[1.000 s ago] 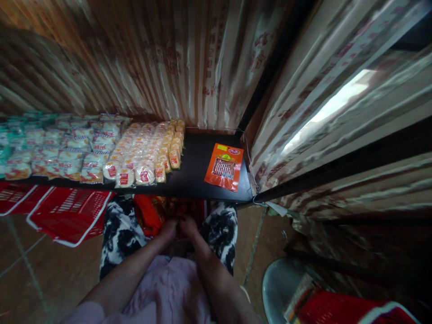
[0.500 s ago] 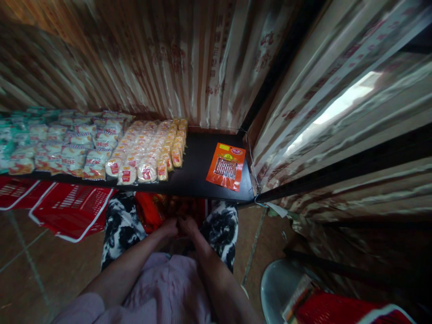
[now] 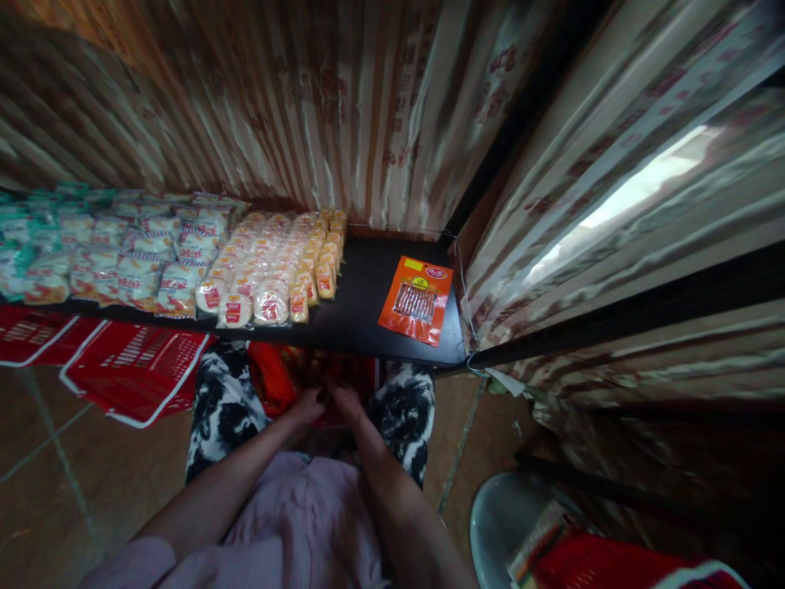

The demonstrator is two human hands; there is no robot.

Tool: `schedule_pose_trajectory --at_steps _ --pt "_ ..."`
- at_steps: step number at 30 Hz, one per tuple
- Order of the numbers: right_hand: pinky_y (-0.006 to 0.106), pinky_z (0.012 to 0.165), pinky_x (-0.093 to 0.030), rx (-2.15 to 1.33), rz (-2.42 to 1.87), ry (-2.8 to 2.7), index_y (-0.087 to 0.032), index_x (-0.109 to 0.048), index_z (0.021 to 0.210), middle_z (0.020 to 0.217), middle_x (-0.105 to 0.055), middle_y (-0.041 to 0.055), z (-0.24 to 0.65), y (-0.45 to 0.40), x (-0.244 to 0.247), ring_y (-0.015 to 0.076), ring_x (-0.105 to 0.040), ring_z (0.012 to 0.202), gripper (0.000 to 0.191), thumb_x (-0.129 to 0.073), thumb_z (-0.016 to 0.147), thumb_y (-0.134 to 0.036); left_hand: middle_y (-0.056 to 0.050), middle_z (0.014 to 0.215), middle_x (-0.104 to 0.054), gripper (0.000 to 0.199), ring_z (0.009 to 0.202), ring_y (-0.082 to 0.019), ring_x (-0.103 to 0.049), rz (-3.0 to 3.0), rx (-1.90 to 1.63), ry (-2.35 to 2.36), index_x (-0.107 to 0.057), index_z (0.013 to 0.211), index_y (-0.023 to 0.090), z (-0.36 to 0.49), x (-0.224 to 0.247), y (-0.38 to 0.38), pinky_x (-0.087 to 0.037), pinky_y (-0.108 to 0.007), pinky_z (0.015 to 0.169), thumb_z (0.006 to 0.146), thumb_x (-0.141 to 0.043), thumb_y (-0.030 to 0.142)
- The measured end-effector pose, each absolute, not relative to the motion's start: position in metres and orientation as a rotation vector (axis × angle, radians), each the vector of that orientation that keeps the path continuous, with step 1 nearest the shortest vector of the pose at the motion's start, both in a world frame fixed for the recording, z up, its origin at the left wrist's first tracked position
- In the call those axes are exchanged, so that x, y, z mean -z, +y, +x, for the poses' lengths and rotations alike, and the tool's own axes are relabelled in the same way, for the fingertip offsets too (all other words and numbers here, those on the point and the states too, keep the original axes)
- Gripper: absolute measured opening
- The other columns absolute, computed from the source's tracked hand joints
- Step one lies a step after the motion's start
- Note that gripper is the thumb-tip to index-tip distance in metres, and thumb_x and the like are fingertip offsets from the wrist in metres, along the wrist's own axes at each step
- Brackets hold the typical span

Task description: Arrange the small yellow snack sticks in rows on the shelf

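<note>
Hands at work below the near edge of the black tabletop (image 3: 359, 323). Compared with the preceding views, my left hand (image 3: 311, 402) and right hand (image 3: 344, 399) keep almost the same position, close together between my knees; only the view has swung slightly, and the orange packet (image 3: 417, 300) and yellow-wrapped packs (image 3: 319, 266) keep their places on the tabletop. The handling thus appears to stay low, beside the red-orange packaging (image 3: 275, 380), which lies just left and far of my left hand. My fingers are dim and partly hidden; I cannot tell how far open either hand is, or whether it holds anything. The tabletop's near edge limits upward reach, and my trouser legs (image 3: 224, 401) bound both sides; dark surface shows between yellow-wrapped packs and orange packet.
</note>
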State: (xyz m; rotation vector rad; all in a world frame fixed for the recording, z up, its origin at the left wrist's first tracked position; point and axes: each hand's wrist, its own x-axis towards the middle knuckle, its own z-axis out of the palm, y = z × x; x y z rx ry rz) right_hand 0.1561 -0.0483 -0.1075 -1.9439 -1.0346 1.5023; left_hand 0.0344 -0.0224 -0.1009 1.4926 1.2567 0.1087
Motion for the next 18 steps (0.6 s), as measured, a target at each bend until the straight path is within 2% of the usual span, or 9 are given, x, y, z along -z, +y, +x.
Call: schedule_pose_trajectory --at_steps 4,9,15,18 --pt "0.022 0.07 -0.045 -1.518 -1.944 -0.956 -0.017 -0.069 0.086 0.088 -0.071 0.0052 0.157 -0.049 0.104 0.0164 -0.064 0.084 0.028 -0.042 0.083 -0.023 -0.005 0.075 -0.069 0.014 0.079 -0.02 -0.062 1.435 -0.141 1.293 -0.067 0.074 0.014 0.034 0.105 -0.022 -0.047 -0.028 0.073 0.065 -0.059 0.019" --pt "0.021 0.075 -0.045 -1.483 -1.895 -0.901 -0.017 -0.068 0.09 0.095 -0.07 0.0046 0.156 -0.048 0.097 0.0152 -0.062 0.087 0.027 -0.042 0.081 -0.018 -0.006 0.084 -0.069 0.019 0.087 -0.019 -0.061 1.316 -0.26 1.361 -0.066 0.079 0.014 0.03 0.104 -0.016 -0.046 -0.027 0.079 0.064 -0.057 0.017" --pt "0.024 0.079 -0.046 -1.437 -1.859 -0.834 -0.019 -0.065 0.1 0.102 -0.069 0.0032 0.155 -0.05 0.095 0.0159 -0.062 0.093 0.032 -0.04 0.08 -0.02 -0.004 0.071 -0.066 0.023 0.07 -0.017 -0.063 1.084 -0.361 1.43 -0.062 0.078 0.013 0.03 0.095 -0.01 -0.049 -0.026 0.062 0.068 -0.057 0.032" --pt "0.025 0.083 -0.045 -1.411 -1.855 -0.816 -0.018 -0.066 0.1 0.103 -0.069 0.0047 0.156 -0.051 0.096 0.0172 -0.061 0.095 0.032 -0.043 0.078 -0.02 -0.002 0.073 -0.065 0.028 0.068 -0.016 -0.063 0.982 -0.404 1.444 -0.06 0.081 0.015 0.032 0.087 -0.009 -0.049 -0.025 0.057 0.068 -0.058 0.039"
